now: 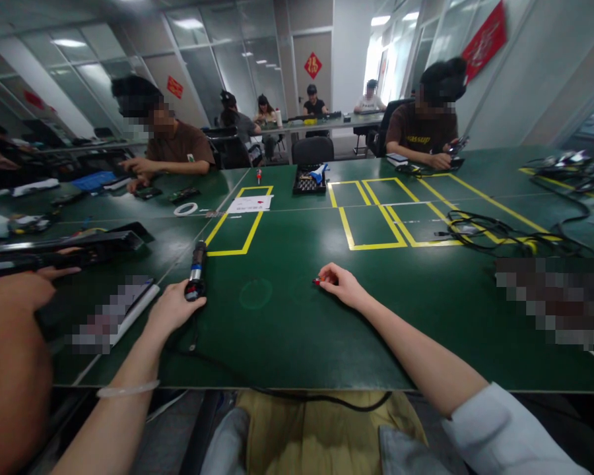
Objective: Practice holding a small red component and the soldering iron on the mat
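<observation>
My left hand [177,307] is wrapped around the lower end of a black cylindrical tool with a silver band [197,265], on the left part of the green table [287,343]. A black cable [257,373] runs below that hand and over the table's front edge. Further right, my right hand [344,285] pinches a small red part [317,282] just at the tabletop. The fingers partly cover this part, and its exact kind cannot be made out.
Yellow tape rectangles [376,247] mark the table. A black tray [309,188] with a blue-and-white item stands at the back. Loose cables [490,227] lie right. A co-worker's arm [14,330] reaches in at left. Two people [178,142] [420,125] sit opposite.
</observation>
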The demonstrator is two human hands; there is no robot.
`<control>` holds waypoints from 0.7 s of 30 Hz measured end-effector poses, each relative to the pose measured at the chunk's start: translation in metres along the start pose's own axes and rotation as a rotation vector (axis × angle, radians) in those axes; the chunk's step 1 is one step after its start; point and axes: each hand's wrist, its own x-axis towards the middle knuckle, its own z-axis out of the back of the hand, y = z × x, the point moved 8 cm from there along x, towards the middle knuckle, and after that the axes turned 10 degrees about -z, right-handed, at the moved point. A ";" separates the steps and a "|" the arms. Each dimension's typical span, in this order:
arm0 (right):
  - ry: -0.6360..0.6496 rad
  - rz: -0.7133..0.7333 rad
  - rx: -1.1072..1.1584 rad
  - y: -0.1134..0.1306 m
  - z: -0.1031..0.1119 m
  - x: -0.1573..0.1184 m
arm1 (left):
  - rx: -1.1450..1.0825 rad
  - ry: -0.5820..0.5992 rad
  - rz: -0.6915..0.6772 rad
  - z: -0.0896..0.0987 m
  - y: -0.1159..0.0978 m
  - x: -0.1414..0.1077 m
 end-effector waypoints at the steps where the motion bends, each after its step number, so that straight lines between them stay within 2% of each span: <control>1: 0.004 0.004 -0.006 0.000 0.000 0.000 | 0.017 0.022 -0.004 -0.003 -0.016 0.000; 4: 0.006 0.008 -0.019 0.002 0.000 -0.001 | 0.038 0.049 -0.069 -0.011 -0.076 -0.001; 9: 0.000 0.027 -0.023 0.004 0.001 -0.002 | -0.001 -0.004 -0.229 -0.025 -0.181 -0.002; 13: -0.044 0.062 -0.040 0.007 0.005 -0.002 | -0.066 -0.052 -0.373 -0.035 -0.249 -0.005; 17: -0.088 0.105 -0.088 0.011 0.008 -0.002 | -0.108 -0.080 -0.485 -0.041 -0.290 -0.010; 21: -0.120 0.132 -0.152 0.013 0.010 -0.003 | -0.137 -0.087 -0.527 -0.045 -0.303 -0.015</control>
